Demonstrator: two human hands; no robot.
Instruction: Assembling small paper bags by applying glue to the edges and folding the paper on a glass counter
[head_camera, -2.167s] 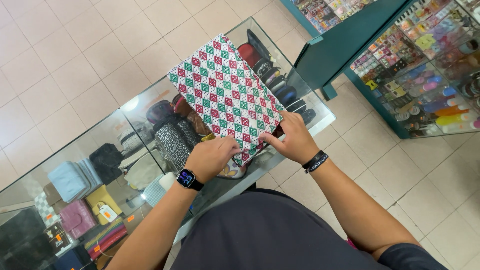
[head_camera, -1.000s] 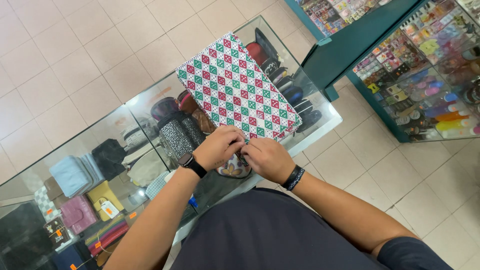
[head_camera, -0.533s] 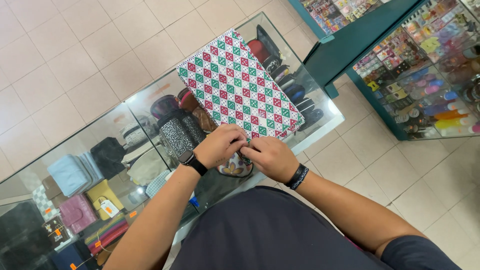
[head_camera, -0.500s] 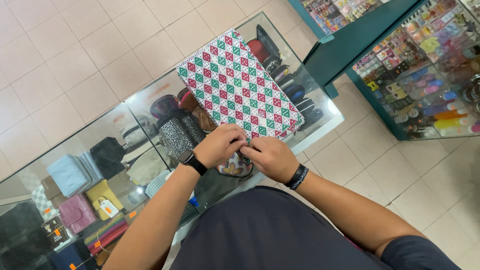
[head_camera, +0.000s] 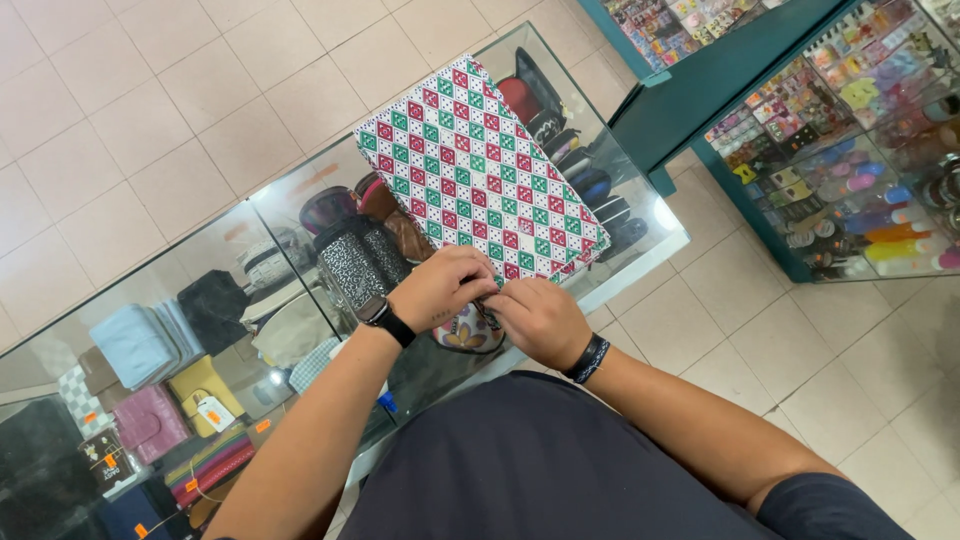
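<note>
1. hidden parts first: the near edge of the patterned package (head_camera: 480, 190) sits under both hands, so whatever the fingertips pinch there can't be made out. a small dark bit shows between the hands, too small to tell what it is.
2. left hand (head_camera: 440, 288) and right hand (head_camera: 538, 318) meet at that near edge, knuckles almost touching. fingers of both are curled in and pressing down on the edge of the package; whether they grip paper, tape or a tab, can't tell.
3. the package lies flat on a glass counter (head_camera: 640, 262), angled away from the person, far corner pointing up-left in view.
4. look: a flat rectangle w/ sharp corners, covered in a small diamond grid of red, green and white. surface smooth, matte, paper-like.
5. left wrist wears a dark smartwatch (head_camera: 388, 322); right wrist a black band (head_camera: 588, 358). dark shirt fills the bottom of the view.
6. thru the glass: bags and wallets (head_camera: 160, 400) in pale blue, pink, yellow and black, partly blurred by reflections.
7. floor is pale square tile (head_camera: 150, 110). at right a teal display case (head_camera: 860, 150) holds small colourful items, cut off by the frame.
</note>
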